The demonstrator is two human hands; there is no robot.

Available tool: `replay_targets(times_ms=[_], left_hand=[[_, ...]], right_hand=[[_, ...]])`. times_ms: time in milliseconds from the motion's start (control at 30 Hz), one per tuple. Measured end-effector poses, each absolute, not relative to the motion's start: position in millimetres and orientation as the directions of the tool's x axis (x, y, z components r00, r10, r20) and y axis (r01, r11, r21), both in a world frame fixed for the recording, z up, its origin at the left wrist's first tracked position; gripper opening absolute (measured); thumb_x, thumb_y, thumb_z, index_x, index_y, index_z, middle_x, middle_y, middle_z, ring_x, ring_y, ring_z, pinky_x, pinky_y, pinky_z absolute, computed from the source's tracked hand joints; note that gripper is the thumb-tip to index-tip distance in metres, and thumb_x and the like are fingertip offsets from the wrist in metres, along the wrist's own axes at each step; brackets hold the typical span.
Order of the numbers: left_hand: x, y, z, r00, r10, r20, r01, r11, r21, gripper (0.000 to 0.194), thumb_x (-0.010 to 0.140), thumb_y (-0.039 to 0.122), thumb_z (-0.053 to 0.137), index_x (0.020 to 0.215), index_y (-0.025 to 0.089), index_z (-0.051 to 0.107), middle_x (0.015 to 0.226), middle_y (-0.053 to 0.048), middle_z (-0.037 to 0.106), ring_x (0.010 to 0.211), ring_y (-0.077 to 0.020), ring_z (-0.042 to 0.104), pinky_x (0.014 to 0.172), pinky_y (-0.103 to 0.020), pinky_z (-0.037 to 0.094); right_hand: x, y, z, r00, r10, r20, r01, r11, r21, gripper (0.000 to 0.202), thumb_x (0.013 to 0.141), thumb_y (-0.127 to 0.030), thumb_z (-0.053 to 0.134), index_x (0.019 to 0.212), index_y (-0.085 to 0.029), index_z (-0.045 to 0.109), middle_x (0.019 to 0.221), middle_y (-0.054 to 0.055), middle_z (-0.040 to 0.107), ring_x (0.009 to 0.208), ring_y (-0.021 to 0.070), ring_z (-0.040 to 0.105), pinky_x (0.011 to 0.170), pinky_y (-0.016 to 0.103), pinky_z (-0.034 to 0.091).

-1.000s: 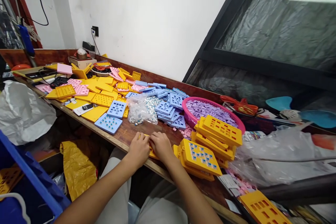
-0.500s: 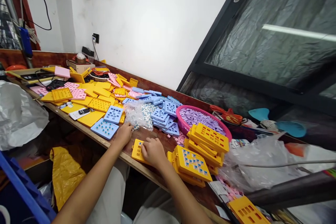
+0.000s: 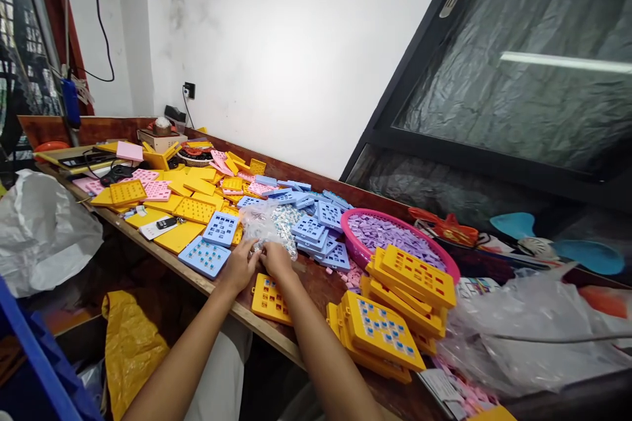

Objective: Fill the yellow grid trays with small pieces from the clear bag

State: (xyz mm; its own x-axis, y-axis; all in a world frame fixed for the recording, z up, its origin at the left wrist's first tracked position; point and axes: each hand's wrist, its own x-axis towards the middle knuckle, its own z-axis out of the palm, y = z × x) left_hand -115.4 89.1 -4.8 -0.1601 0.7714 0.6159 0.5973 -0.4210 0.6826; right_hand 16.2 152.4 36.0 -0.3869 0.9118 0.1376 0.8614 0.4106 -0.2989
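Note:
Both hands meet at the near edge of a clear plastic bag [image 3: 259, 222] full of small white and blue pieces. My left hand [image 3: 241, 268] has its fingers drawn together by the bag's mouth; whatever they pinch is too small to see. Close beside it, the fingers of my right hand [image 3: 276, 259] are bent together at the pieces, their tips partly hidden. Below my right wrist lies a yellow board with square slots [image 3: 270, 300], a few slots near its top filled with blue pieces. Left of my hands rests a light blue board [image 3: 204, 256] holding blue pieces.
Stacked yellow boards [image 3: 380, 332] stand at right, before a pink basket [image 3: 351, 243] of purple pieces. Blue boards [image 3: 311, 230] pile up behind the bag. Yellow and pink boards cover the table's left side. A blue crate [image 3: 37, 355] is at lower left.
My right hand has moved from the yellow board up to the bag, beside my left hand. The yellow board's slots are now more exposed. The view has shifted slightly.

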Motion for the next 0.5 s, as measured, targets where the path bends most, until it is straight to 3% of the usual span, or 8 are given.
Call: replay_targets(times_ms=[100, 267, 500], left_hand=[[-114, 86, -1, -0.125, 0.78, 0.613, 0.562, -0.454, 0.692, 0.027, 0.102, 0.025, 0.048, 0.12, 0.021, 0.067, 0.111, -0.009, 0.066, 0.106, -0.0216, 0.064, 0.097, -0.037, 0.051], [-113, 82, 5, -0.059, 0.804, 0.592, 0.518, -0.482, 0.707, 0.018, 0.099, 0.025, 0.055, 0.111, 0.022, 0.068, 0.109, -0.007, 0.069, 0.107, -0.0211, 0.064, 0.097, -0.035, 0.05], [-109, 60, 10, -0.01, 0.865, 0.502, 0.508, -0.428, 0.748, 0.015, 0.095, 0.03, 0.063, 0.104, 0.021, 0.07, 0.098, -0.004, 0.074, 0.084, -0.0176, 0.067, 0.079, -0.029, 0.051]], right_hand=[[32, 144, 40, -0.397, 0.906, 0.149, 0.85, 0.424, -0.311, 0.02, 0.084, -0.02, 0.066, 0.099, -0.025, 0.077, 0.098, 0.005, 0.078, 0.091, 0.0214, 0.069, 0.078, 0.027, 0.044], [75, 109, 43, -0.397, 0.894, 0.206, 0.828, 0.446, -0.339, 0.026, 0.087, -0.019, 0.06, 0.107, -0.024, 0.075, 0.102, 0.004, 0.078, 0.093, 0.0206, 0.069, 0.081, 0.027, 0.045], [116, 79, 23, -0.514, 0.802, 0.304, 0.647, 0.595, -0.476, 0.023, 0.089, -0.017, 0.06, 0.1, -0.024, 0.079, 0.104, 0.006, 0.077, 0.099, 0.0225, 0.067, 0.091, 0.033, 0.048]])
